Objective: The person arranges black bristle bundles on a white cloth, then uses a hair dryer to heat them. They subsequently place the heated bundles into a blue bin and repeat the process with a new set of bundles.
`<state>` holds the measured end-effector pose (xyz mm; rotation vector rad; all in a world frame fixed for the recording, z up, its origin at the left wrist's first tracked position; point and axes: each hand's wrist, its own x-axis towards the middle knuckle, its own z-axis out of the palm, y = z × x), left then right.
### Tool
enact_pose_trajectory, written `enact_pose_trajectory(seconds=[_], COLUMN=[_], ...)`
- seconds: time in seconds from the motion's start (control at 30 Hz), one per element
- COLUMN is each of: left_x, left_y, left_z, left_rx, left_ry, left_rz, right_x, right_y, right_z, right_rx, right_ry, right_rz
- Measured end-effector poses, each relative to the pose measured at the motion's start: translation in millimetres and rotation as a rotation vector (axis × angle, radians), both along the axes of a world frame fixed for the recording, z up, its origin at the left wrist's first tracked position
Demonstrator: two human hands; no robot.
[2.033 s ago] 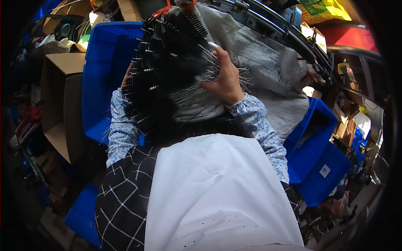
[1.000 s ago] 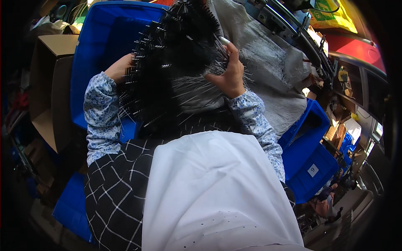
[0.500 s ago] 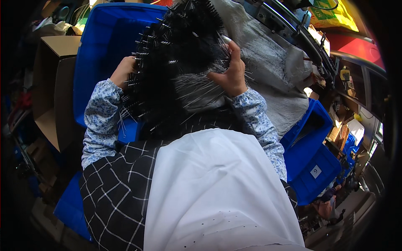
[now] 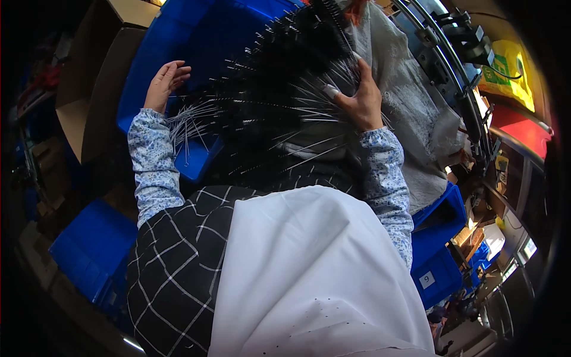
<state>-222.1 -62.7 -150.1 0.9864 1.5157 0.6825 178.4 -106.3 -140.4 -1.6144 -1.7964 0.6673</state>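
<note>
A large bundle of black-bristled twisted-wire brushes (image 4: 267, 89) lies across my lap, thin metal stems fanning out to both sides. At its right edge my right hand (image 4: 361, 101) grips the bundle. The thumb and a finger, both with white wraps at the tips, are set wide apart against the wire stems; the other fingers are hidden. My left hand (image 4: 165, 84) is off the bundle, left of it and over the blue bin. Its fingers are loosely extended with nothing visible in them. Loose wire stems (image 4: 189, 124) stick out just below that hand.
A big blue bin (image 4: 140, 86) stands ahead on the left, beside an open cardboard box (image 4: 101, 83). A greyish-white woven sack (image 4: 410, 113) lies right of the brushes. Metal machine rails (image 4: 449, 77) run behind it. More blue bins (image 4: 437, 276) stand at the lower right.
My left hand has come away from the brushes and moved left, its fingers loosening. My right hand stays on the bundle, its thumb now clearly visible. The whole view has shifted somewhat.
</note>
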Motion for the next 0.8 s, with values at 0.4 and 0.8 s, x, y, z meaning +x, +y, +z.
enact_pose_trajectory(seconds=[0.4, 0.8], left_x=[-132, -151], left_y=[-16, -15], left_z=[-160, -209], left_rx=[-0.366, -0.683], left_ry=[1.210, 1.276], left_rz=[-0.612, -1.042], right_x=[-6, -13], right_y=[-4, -9], right_z=[-7, -11], right_rx=[0.044, -0.025], right_ry=[0.093, 0.116], right_rz=[-0.049, -0.242])
